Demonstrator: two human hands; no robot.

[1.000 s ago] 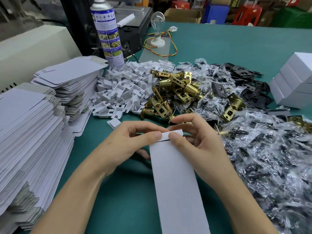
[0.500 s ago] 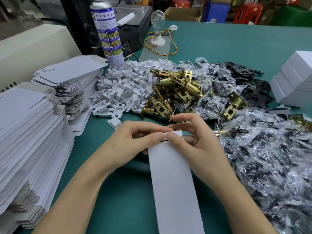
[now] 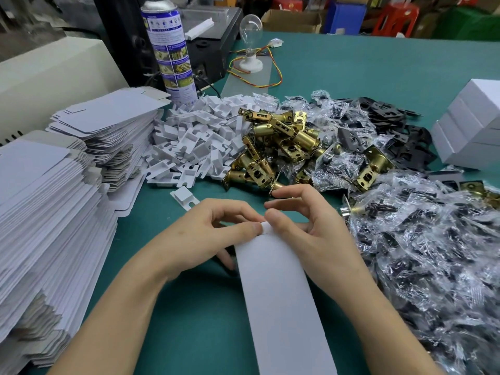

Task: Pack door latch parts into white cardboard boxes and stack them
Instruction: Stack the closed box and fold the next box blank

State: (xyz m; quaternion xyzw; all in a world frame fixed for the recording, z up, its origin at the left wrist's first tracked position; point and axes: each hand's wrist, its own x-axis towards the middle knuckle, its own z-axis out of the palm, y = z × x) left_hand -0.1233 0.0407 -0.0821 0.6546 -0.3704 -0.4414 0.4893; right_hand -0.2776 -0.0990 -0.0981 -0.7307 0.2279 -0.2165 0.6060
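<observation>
Grip of left hand point(image 3: 205, 234) and right hand point(image 3: 313, 239) pinches the far flap of the box point(image 3: 281, 299) at frame centre, long axis running to the lower edge, latches point(image 3: 278, 147) just above the right.

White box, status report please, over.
Left hand, right hand pinch far-end flap of white box. Brass latches piled just beyond; nothing blocking.
</observation>
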